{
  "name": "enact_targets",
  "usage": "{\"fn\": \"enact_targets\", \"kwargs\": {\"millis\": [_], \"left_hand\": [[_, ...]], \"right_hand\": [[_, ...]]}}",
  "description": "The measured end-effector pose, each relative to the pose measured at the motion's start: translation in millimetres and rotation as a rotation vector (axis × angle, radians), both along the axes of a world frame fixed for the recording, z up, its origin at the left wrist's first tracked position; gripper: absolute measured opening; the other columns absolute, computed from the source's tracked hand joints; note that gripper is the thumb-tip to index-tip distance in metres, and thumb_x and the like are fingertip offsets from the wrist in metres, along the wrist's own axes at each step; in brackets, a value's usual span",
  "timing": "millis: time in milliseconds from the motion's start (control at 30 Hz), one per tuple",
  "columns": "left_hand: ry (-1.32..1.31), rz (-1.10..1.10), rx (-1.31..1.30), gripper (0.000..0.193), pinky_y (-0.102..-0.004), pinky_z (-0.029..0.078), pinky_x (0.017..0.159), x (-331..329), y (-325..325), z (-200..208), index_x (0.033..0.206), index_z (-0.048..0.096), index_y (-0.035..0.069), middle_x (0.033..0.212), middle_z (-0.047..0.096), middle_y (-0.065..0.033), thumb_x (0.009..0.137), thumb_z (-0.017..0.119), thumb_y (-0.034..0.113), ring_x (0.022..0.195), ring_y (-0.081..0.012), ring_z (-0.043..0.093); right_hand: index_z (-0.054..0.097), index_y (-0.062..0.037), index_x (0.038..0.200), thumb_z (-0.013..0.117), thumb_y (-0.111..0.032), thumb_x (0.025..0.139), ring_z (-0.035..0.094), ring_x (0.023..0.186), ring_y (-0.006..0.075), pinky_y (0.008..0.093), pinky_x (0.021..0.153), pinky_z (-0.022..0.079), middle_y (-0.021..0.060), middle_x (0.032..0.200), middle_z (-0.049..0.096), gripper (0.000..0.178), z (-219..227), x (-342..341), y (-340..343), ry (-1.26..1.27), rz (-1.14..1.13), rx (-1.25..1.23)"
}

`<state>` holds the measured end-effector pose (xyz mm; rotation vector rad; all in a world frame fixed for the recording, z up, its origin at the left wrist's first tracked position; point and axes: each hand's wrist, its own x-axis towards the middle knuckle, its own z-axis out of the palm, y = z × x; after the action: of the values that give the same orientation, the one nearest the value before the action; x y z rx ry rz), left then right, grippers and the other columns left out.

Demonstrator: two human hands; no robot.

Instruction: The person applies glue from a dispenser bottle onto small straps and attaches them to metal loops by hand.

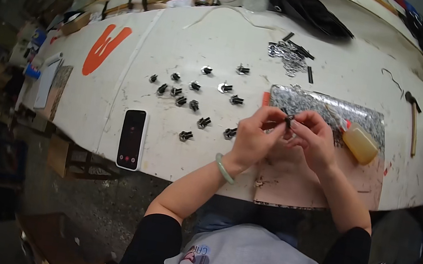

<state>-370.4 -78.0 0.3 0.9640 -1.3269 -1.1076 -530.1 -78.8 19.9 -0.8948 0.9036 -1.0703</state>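
Observation:
Both hands meet over the near side of a speckled slab [312,99]. My left hand [255,139] pinches a small black piece [288,121] between thumb and fingertips. My right hand [317,143] grips the same piece from the other side, fingers curled. Fingertips cover most of it, so its exact kind is hidden. To the left of my left hand lie several small black pieces with silvery metal fittings [203,123], scattered on the white table [164,146]. A bottle of amber liquid [360,144] lies tilted beside my right hand.
Behind the slab sit a heap of silvery metal rings [290,60] and loose black strips [310,75]. A hammer [413,124] lies at the right. On the left are a phone [132,139] and an orange cut-out [105,50]. A black bag [309,14] rests at the back.

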Motion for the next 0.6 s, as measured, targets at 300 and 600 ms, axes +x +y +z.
{"fn": "enact_targets", "kwargs": {"millis": [300,600], "left_hand": [[-0.043,0.042,0.003,0.018,-0.0245,0.054,0.074,-8,10,-3,0.097,0.056,-0.004,0.092,0.063,-0.0081,0.081,0.064,-0.002,0.083,-0.0146,0.064],[-0.174,0.084,-0.102,0.018,-0.0237,0.054,0.072,-5,14,0,0.094,0.058,-0.003,0.089,0.065,-0.0089,0.079,0.066,-0.002,0.08,-0.0135,0.065]], "right_hand": [[0.052,-0.0016,0.095,0.063,-0.011,0.085,0.061,0.071,0.0126,0.0243,0.058,0.054,0.0065,0.083,0.06,0.018,-4,-8,7,-0.003,-0.008,-0.035],[0.052,-0.001,0.096,0.064,-0.012,0.086,0.06,0.07,0.0102,0.0232,0.059,0.052,0.0051,0.082,0.06,0.019,-5,-1,11,0.053,-0.044,-0.123]]}}
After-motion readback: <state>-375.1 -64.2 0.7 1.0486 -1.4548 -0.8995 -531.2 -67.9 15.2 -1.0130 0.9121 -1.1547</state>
